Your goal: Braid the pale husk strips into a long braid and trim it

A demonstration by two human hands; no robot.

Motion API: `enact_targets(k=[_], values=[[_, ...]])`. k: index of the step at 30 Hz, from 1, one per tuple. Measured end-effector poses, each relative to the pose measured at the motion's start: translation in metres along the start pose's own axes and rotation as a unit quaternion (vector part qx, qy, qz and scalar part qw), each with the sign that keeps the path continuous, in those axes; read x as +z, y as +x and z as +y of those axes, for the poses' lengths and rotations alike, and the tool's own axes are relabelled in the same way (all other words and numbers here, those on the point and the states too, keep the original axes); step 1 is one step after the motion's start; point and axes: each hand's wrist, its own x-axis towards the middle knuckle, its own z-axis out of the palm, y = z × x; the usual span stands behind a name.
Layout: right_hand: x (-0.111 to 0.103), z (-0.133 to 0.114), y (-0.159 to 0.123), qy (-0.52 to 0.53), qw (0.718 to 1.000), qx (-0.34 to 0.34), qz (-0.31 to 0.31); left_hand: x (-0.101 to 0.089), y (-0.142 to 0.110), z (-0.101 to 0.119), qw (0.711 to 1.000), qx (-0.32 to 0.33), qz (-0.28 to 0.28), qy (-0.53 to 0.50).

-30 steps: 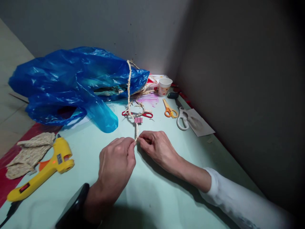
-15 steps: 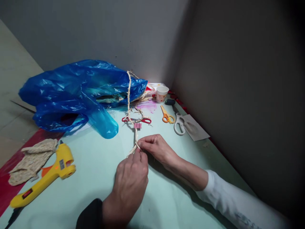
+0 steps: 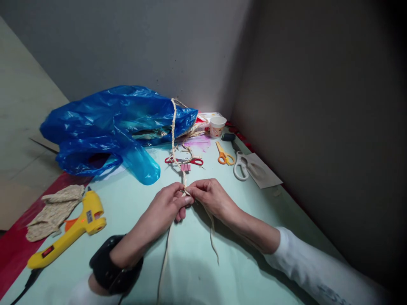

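Note:
A pale braided cord (image 3: 173,131) runs down from the blue bag to a pink binder clip (image 3: 185,167), and its strands continue below the clip. My left hand (image 3: 170,201) is closed on the strands just under the clip, thumb across them. Opposite it, my right hand (image 3: 211,197) pinches the strands at the same spot, fingertips touching the left ones. One loose strand (image 3: 165,258) trails down from the left hand toward the near edge; another strand (image 3: 213,237) hangs below the right hand. The exact crossing is partly hidden by fingers.
A blue plastic bag (image 3: 95,123) fills the back left. At left lie a yellow glue gun (image 3: 68,241) and a woven piece (image 3: 57,209). Red-handled scissors (image 3: 197,162), orange scissors (image 3: 225,157), white-handled scissors (image 3: 241,167), a paper cup (image 3: 217,127) and a card (image 3: 263,171) lie farther back.
My left hand has turned from back-up to thumb-up and moved slightly forward, baring the wristband. Loose strands now show below both hands. The right hand stays nearly in place; the view shifted slightly.

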Motion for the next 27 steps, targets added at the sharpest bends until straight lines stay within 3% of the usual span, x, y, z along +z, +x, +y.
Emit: enact_targets(k=[2, 5, 8, 11, 14, 16, 22, 24, 27], values=[[-0.003, -0.004, -0.002, -0.062, 0.998, -0.013, 0.001, 0.002, 0.005, -0.007, 0.998, -0.018, -0.022, -0.064], [-0.005, -0.01, -0.005, -0.138, 0.99, -0.025, 0.008, 0.004, 0.008, -0.012, 0.995, -0.04, -0.004, -0.087], [-0.005, -0.013, -0.007, -0.17, 0.985, -0.027, 0.006, 0.007, 0.007, -0.009, 0.999, -0.01, 0.048, -0.021], [-0.004, -0.013, -0.009, -0.208, 0.978, -0.032, 0.001, 0.009, 0.006, -0.005, 0.987, 0.06, 0.107, 0.103], [-0.005, -0.016, -0.011, -0.269, 0.962, -0.039, -0.006, 0.008, 0.007, -0.006, 0.975, 0.087, 0.119, 0.164], [-0.007, -0.018, -0.012, -0.342, 0.938, -0.05, -0.002, 0.007, 0.008, -0.009, 0.982, 0.071, 0.11, 0.134], [-0.006, -0.025, -0.022, -0.566, 0.816, -0.114, 0.034, 0.01, 0.009, -0.014, 0.993, 0.035, 0.109, 0.038], [-0.002, -0.027, -0.027, -0.593, 0.794, -0.129, 0.031, 0.012, 0.008, -0.012, 0.991, 0.036, 0.122, 0.042], [0.006, -0.028, -0.036, -0.603, 0.785, -0.143, 0.028, 0.014, 0.006, -0.01, 0.989, 0.039, 0.137, 0.024]])
